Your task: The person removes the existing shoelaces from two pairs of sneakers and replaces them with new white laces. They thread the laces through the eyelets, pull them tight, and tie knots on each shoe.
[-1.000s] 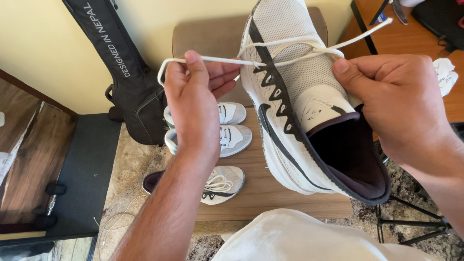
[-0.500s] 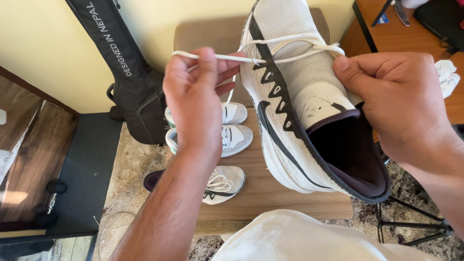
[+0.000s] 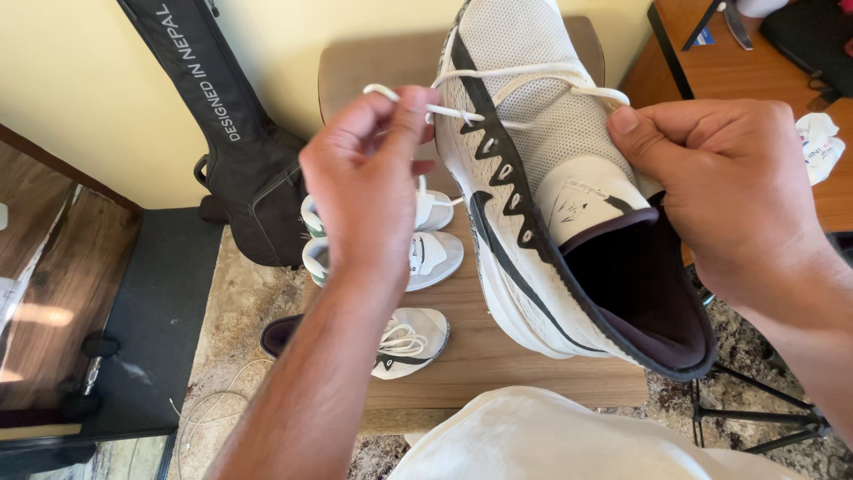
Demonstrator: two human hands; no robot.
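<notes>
A white mesh sneaker (image 3: 533, 151) with black trim stands tilted, toe away from me, its dark opening toward me. My left hand (image 3: 369, 182) pinches one end of the white shoelace (image 3: 533, 76) beside the upper eyelets on the shoe's left side. The lace runs across the shoe's top to the right. My right hand (image 3: 729, 191) grips the shoe's right side near the tongue, thumb pressed on the lace's other end.
Three more white sneakers (image 3: 418, 258) lie on the wooden board (image 3: 498, 356) below. A black guitar bag (image 3: 227, 133) leans on the yellow wall. A wooden desk (image 3: 755, 89) is at right, tripod legs (image 3: 764, 418) on the stone floor, white cloth (image 3: 569, 440) on my lap.
My left hand has drawn the lace end in toward the shoe, from stretched far left to close beside the eyelets. The right hand stays on the shoe.
</notes>
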